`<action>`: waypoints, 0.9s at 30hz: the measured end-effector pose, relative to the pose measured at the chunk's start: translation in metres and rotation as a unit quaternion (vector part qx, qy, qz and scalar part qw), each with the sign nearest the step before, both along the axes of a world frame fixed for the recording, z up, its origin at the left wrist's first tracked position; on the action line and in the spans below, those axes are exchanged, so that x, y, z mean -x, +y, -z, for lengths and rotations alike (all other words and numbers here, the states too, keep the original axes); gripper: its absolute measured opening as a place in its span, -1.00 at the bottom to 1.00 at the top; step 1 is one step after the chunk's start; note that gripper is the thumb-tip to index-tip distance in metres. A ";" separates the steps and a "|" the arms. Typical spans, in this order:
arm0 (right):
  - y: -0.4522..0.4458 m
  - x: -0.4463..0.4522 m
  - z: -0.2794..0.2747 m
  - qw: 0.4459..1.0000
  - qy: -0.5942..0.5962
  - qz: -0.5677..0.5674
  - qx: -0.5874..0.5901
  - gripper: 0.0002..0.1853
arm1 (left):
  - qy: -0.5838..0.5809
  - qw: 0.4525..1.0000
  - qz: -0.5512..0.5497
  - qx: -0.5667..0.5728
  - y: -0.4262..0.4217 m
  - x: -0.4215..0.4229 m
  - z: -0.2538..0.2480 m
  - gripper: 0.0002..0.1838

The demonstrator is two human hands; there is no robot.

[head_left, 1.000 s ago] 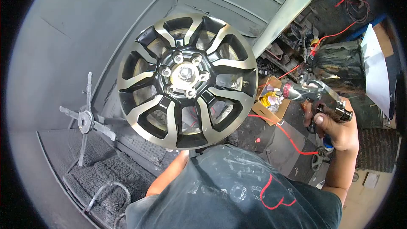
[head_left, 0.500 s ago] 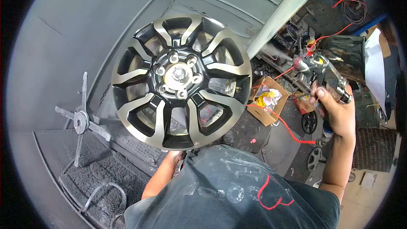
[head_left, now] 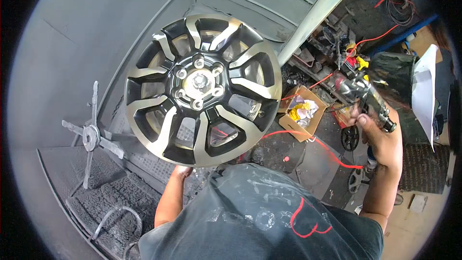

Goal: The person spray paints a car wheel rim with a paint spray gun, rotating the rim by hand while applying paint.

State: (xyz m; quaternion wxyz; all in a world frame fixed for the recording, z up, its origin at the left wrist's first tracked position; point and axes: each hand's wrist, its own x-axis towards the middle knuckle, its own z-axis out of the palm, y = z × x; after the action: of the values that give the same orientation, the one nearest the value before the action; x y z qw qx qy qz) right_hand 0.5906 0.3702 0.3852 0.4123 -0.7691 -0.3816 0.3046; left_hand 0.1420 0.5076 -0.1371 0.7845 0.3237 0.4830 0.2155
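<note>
A black alloy wheel with bright machined spokes is in the middle of the view, its face towards me. At its lower rim is my left hand, with the fingers hidden beneath the wheel. Off to the right, my right hand grips a spray gun by its handle. The gun's nozzle points up and left, apart from the wheel and somewhat blurred. A red hose runs across the floor towards the area below my right hand.
Grey booth walls stand behind and left of the wheel. A four-armed metal stand is at the left, above a dark textured mat. To the right are an open cardboard box with crumpled paper, a cluttered shelf and a white sheet.
The wheel has turned clockwise a little, and my left hand has shifted left along its lower edge. The faint mist by the gun's nozzle is no longer visible.
</note>
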 end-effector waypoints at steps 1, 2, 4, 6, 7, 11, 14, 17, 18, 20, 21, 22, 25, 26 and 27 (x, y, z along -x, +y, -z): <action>0.000 -0.007 0.012 0.996 -0.029 -0.032 -0.075 -0.78 | 0.006 1.000 0.013 -0.002 0.004 0.005 -0.003 -0.74; -0.001 -0.008 0.012 0.996 -0.029 -0.032 -0.076 -0.78 | 0.020 0.999 0.040 -0.006 0.008 0.010 -0.009 -0.74; 0.000 -0.004 0.006 0.998 -0.011 0.011 -0.059 -0.80 | 0.056 0.996 0.063 -0.005 0.014 0.015 -0.020 -0.78; -0.001 0.000 0.002 0.999 -0.012 0.026 -0.023 -0.80 | 0.000 0.998 0.043 -0.045 0.020 0.010 -0.043 -0.78; -0.002 0.007 0.001 0.999 -0.009 0.028 -0.025 -0.78 | 0.018 0.997 0.049 -0.048 0.022 0.011 -0.048 -0.69; -0.012 0.023 -0.001 0.998 0.030 -0.016 -0.056 -0.76 | -0.026 0.997 0.010 -0.078 0.035 0.012 -0.046 -0.53; -0.012 0.028 -0.003 0.995 0.076 -0.043 -0.038 -0.79 | -0.054 0.996 -0.031 -0.068 0.043 0.012 -0.047 -0.50; -0.009 0.029 0.002 0.999 0.003 -0.030 -0.026 -0.83 | -0.089 0.987 -0.113 -0.073 0.039 0.004 -0.062 -0.42; -0.009 0.022 0.009 0.999 0.001 -0.030 -0.025 -0.83 | -0.110 0.984 -0.115 -0.083 0.039 0.003 -0.061 -0.44; -0.012 0.009 0.020 0.996 -0.043 -0.008 -0.080 -0.81 | -0.106 0.977 -0.171 -0.075 0.027 -0.008 -0.067 -0.47; -0.016 0.003 0.015 0.999 -0.022 0.008 -0.036 -0.78 | -0.101 0.967 -0.226 -0.067 0.019 -0.016 -0.071 -0.50; -0.016 0.001 0.014 0.999 -0.023 0.007 -0.036 -0.78 | -0.101 0.966 -0.227 -0.067 0.010 -0.023 -0.067 -0.50; -0.015 0.001 0.012 0.998 -0.039 0.025 -0.036 -0.76 | -0.102 0.959 -0.260 0.052 -0.025 -0.046 -0.059 -0.53; -0.014 0.003 0.012 0.998 -0.039 0.025 -0.035 -0.76 | -0.070 0.965 -0.244 0.059 -0.035 -0.053 -0.061 -0.52; -0.014 0.008 0.011 0.999 -0.014 0.022 -0.035 -0.74 | -0.066 0.976 -0.179 0.101 -0.043 -0.052 -0.050 -0.52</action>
State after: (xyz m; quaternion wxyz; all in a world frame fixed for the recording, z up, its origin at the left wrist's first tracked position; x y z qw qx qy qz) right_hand 0.5825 0.3565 0.3746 0.4401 -0.7670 -0.3803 0.2711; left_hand 0.1942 0.4645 -0.0870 0.7922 0.1356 0.4993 0.3236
